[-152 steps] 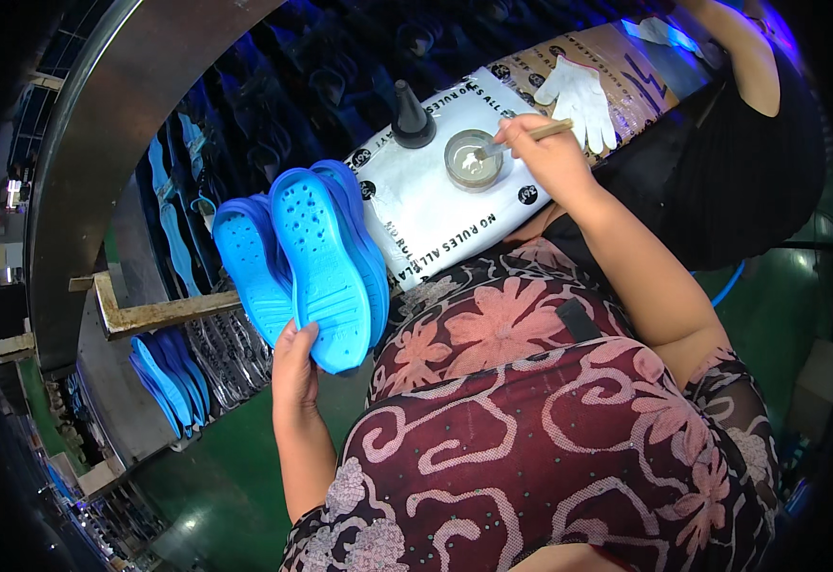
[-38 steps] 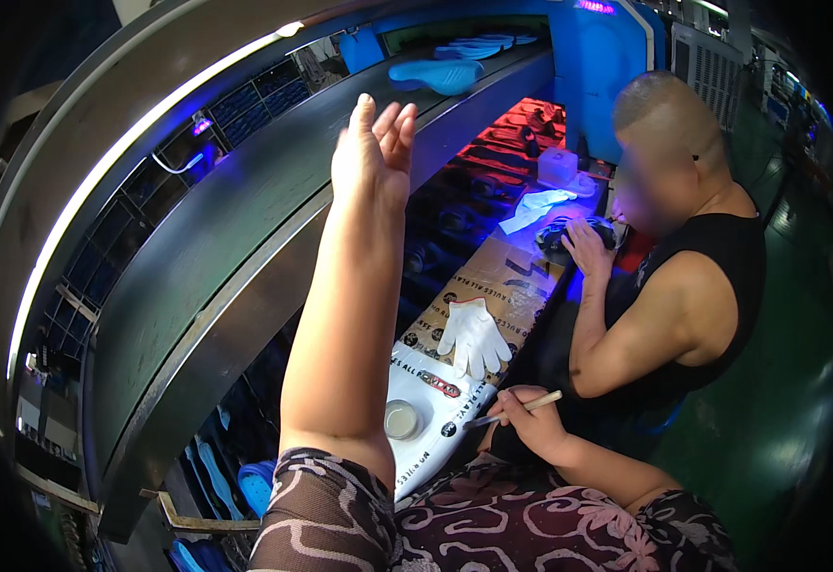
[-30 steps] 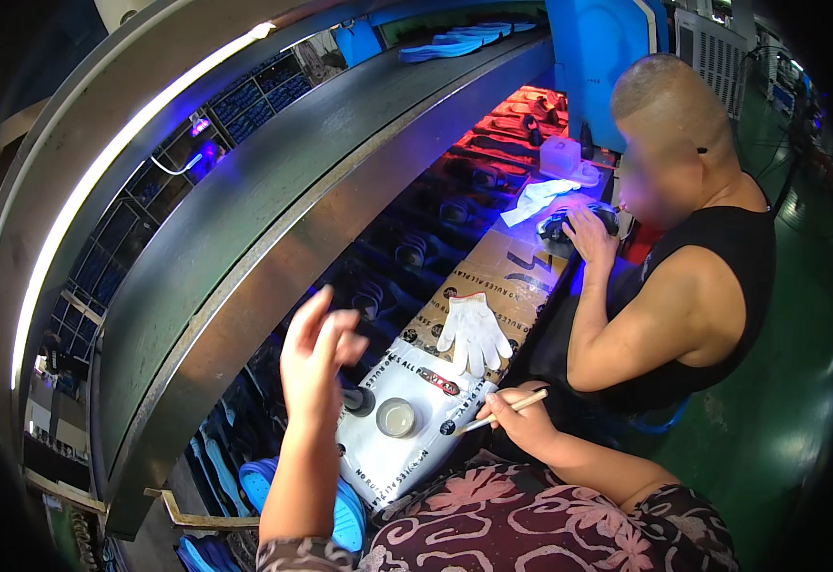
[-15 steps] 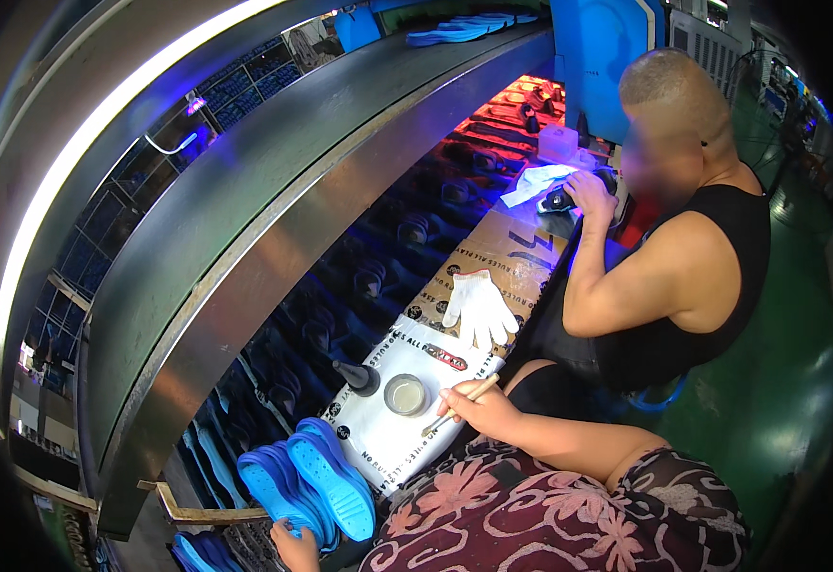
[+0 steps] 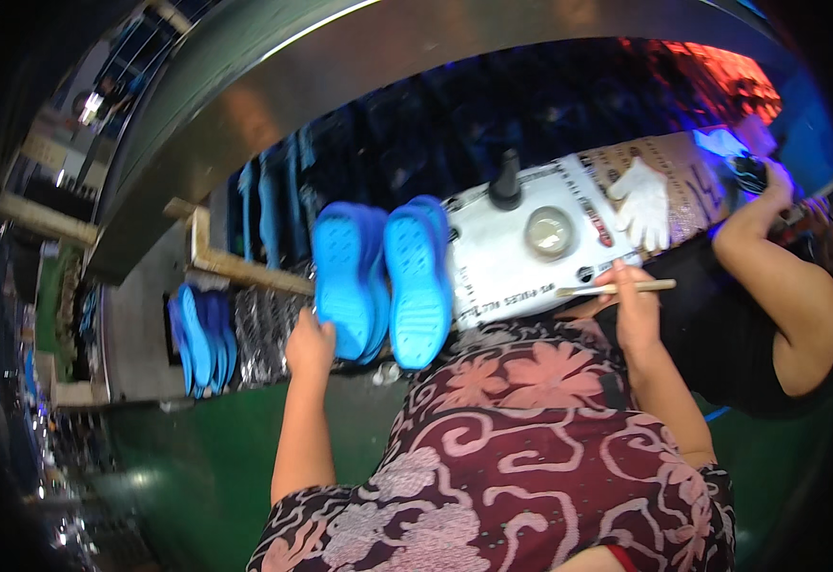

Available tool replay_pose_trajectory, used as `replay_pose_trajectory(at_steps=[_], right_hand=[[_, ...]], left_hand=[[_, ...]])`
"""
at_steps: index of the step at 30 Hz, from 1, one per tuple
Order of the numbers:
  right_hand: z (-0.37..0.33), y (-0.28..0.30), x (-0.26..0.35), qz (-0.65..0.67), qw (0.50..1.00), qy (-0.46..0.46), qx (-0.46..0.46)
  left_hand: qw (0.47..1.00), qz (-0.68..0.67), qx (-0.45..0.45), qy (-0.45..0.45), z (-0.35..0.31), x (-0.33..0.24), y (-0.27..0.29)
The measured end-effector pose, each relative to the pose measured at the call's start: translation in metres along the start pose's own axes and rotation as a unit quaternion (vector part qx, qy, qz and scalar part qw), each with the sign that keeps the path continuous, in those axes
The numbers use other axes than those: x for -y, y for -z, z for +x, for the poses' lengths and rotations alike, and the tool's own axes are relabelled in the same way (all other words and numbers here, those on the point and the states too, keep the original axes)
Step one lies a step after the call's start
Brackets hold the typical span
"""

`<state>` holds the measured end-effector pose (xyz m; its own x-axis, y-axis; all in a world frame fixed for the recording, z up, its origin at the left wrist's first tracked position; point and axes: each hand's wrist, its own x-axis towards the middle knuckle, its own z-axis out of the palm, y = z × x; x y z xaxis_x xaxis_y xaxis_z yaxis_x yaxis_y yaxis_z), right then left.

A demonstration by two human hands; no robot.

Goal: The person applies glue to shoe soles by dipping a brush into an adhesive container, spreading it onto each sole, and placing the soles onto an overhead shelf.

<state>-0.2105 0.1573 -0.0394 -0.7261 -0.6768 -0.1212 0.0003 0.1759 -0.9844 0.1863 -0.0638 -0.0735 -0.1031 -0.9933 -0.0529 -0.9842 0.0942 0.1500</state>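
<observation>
Clearly apart in the head view, the left hand touches the blue soles left of centre (whether gripping, I cannot tell), probably stacked there for easy reach; right of centre, the right hand pinches the brush, its tip angled leftward, perhaps for quick access to the cup.
</observation>
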Motion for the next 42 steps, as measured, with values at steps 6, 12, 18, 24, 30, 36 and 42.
replay_pose_trajectory(at_steps=[6,12,18,24,30,36,42], right_hand=[[0.003,-0.010,-0.001,0.038,0.998,0.018,0.056],[-0.002,-0.013,0.007,0.059,0.997,0.003,0.051],[-0.002,-0.012,0.036,0.082,0.991,0.060,0.086],[-0.011,-0.023,0.077,-0.061,0.936,0.316,0.143],[-0.013,-0.033,0.063,-0.098,0.901,0.404,0.122],[-0.010,-0.037,0.062,-0.153,0.873,0.449,0.116],[-0.012,-0.032,0.064,-0.140,0.897,0.410,0.092]], left_hand=[[0.924,-0.376,-0.040,0.059,-0.010,0.018,0.016],[0.585,-0.755,0.272,0.117,-0.038,-0.013,0.034],[0.703,-0.688,0.178,-0.031,-0.065,-0.112,0.036],[0.779,-0.600,0.090,-0.156,-0.070,-0.170,0.033],[0.756,-0.611,0.042,-0.230,-0.076,-0.196,0.036],[0.755,-0.599,0.025,-0.266,-0.076,-0.196,0.036],[0.757,-0.595,-0.002,-0.271,-0.075,-0.197,0.034]])
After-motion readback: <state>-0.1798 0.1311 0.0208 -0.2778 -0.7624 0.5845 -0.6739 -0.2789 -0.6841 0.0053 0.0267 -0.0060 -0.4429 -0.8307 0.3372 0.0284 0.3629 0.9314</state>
